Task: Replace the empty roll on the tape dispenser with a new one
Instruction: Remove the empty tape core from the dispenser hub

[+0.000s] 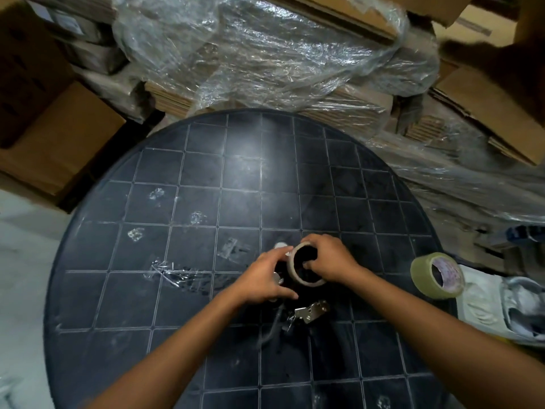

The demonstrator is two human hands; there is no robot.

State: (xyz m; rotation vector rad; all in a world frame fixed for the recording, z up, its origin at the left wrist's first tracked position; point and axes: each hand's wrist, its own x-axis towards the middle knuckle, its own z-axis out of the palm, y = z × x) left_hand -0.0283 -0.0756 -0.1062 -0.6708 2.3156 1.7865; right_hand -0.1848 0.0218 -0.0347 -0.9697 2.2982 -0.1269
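Note:
A black tape dispenser [309,312] with a metal cutter plate lies on the round dark tiled table [206,187], mostly hidden under my hands. My left hand [265,278] presses on the dispenser's left side. The empty cardboard core [292,271] sits at the dispenser's wheel, and my right hand [330,258] grips it, thumb inside the ring and fingers over its far rim. A full roll of clear tape [436,274] stands on its edge at the table's right rim, apart from both hands.
Crumpled scraps of clear tape [174,273] stick to the table left of my hands. Cardboard boxes [59,143] and plastic-wrapped flat cartons [265,54] crowd the far side. A white object [501,305] lies beside the table at the right.

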